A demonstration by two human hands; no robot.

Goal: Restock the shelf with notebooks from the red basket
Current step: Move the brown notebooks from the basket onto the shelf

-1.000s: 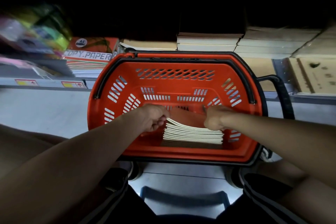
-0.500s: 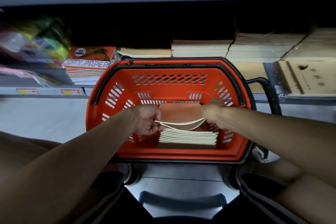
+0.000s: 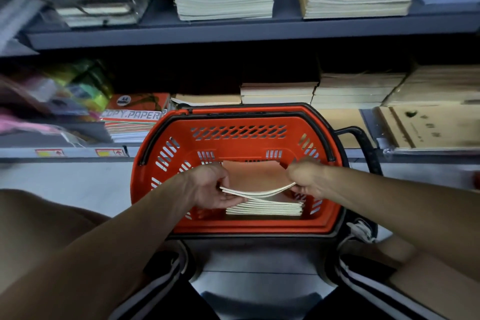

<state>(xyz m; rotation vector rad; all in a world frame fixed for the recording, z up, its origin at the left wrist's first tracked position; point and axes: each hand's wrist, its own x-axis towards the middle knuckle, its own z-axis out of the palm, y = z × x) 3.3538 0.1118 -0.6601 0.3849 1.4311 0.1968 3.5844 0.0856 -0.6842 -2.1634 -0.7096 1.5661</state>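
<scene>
Red basket (image 3: 233,223) sits on the floor directly in front of me, just near of the lower shelf (image 3: 78,152). My left hand (image 3: 207,187) pinches the left edge of a thin batch of notebooks (image 3: 253,176), thumb on top and fingers (image 3: 228,199) curled under; my right hand (image 3: 306,179) grips the right edge, fingers folded round it, though how they lie underneath I cannot tell. The batch looks like two or three tan-covered notebooks; it sags in the middle and is raised off the stack, yet remains inside the basket walls. Remaining stack (image 3: 263,209) lies flat on the basket floor, toward the near right side; several notebooks by the page edges, exact count not readable. Judgement on progress: the current step is the lift-out, and this batch has not yet reached a shelf. The lower shelf beyond the far rim of the basket carries short piles of similar tan notebooks (image 3: 279,89), with a low pile (image 3: 207,99) to their left that appears to have room above it; taller piles stand on the upper shelf (image 3: 233,31). I cannot tell which of those, if any, came from this basket. Left to do, as I read it: carry this batch over the far rim, set it squarely on a pile, then repeat for the remaining stack. Basket is partly full, so the task is not near its end.
</scene>
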